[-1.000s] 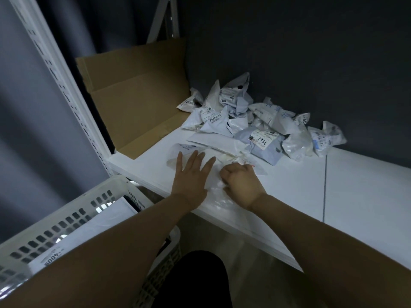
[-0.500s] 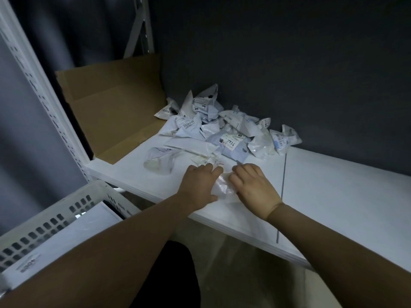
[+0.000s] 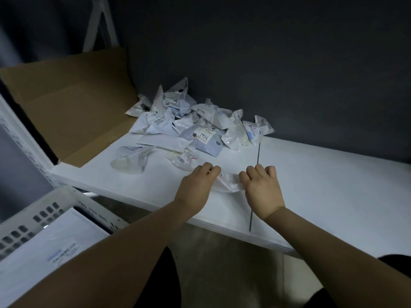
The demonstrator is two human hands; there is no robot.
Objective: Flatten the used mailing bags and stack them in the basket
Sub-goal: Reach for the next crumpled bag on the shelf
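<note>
Head: left hand (image 3: 196,183), right hand (image 3: 261,188) grip clear bag (image 3: 229,184), hiding ends.

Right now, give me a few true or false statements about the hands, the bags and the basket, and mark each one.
1. The left hand and the right hand both hold one clear bag on the shelf. True.
2. The basket is empty. False: a flat bag lies in it.
3. The crumpled pile sits at the back of the shelf. True.
4. The cardboard stands right of the pile. False: it is left of it.
</note>
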